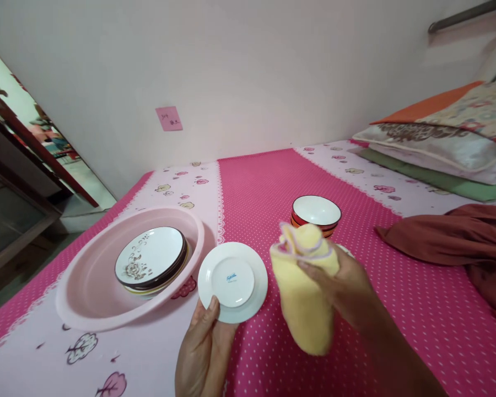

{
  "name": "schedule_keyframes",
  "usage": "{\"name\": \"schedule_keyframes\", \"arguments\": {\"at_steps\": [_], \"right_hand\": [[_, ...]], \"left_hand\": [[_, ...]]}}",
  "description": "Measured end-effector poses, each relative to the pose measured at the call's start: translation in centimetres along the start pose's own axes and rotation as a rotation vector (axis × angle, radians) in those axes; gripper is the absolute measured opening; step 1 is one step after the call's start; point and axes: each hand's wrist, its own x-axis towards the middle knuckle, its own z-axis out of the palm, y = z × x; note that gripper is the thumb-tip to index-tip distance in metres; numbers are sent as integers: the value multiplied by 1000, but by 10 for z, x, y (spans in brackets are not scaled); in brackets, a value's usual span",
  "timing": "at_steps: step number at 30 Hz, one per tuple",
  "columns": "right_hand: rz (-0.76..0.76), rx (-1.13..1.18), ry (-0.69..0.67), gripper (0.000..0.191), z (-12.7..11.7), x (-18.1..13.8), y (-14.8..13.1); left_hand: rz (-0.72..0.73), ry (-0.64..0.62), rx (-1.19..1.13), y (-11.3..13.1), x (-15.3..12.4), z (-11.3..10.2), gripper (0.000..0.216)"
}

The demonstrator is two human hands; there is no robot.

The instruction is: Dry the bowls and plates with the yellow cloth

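Note:
My left hand grips a small white plate by its near rim, underside up with a blue maker's mark showing. My right hand is closed around a bunched yellow cloth, held just right of the plate and not touching it. To the left, a pink plastic basin holds a stack of plates; the top one is white with a brown floral pattern. Behind the cloth stands a stack of red-rimmed bowls, white inside.
Everything rests on a bed with a pink dotted and pale pink printed cover. A rust-brown cloth lies at the right. Folded pillows and bedding are stacked at the back right. A wall runs behind; a doorway opens at the far left.

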Motion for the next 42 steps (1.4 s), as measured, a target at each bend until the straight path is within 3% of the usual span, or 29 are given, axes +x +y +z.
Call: {"name": "schedule_keyframes", "arguments": {"at_steps": [2, 5, 7, 10, 14, 17, 22, 25, 30, 33, 38, 42], "right_hand": [[31, 19, 180, 58, -2, 2, -1], [-24, 19, 246, 64, 3, 1, -2], [-48, 13, 182, 67, 9, -4, -5], [-145, -48, -17, 72, 18, -14, -13], [-343, -194, -259, 55, 23, -20, -13], [-493, -299, -257, 39, 27, -20, -7], [-852, -435, -262, 41, 44, -32, -17], [-920, -507, -302, 36, 52, -39, -25], [-846, -474, -157, 33, 40, -27, -17], [-666, -409, -90, 25, 28, -17, -9], [-358, -351, -62, 7, 26, -13, 1], [-265, -330, -46, 7, 31, -14, 5]], "left_hand": [[-9, -32, 7, -3, 0, -2, 73], [-5, -61, 35, -8, 0, -4, 72], [5, -76, 76, -13, -1, -2, 74], [18, -110, 151, -18, -4, 5, 75], [12, -123, 202, -22, -7, 10, 73], [-4, -130, 282, -27, -7, 7, 66], [29, -136, 355, -42, -6, 0, 56], [46, -125, 359, -44, -8, 0, 49], [9, -165, 328, -44, -15, 5, 49], [-15, -186, 276, -43, -16, 6, 42], [24, -152, 187, -34, -12, 6, 52], [14, -170, 100, -28, -11, 9, 63]]}}
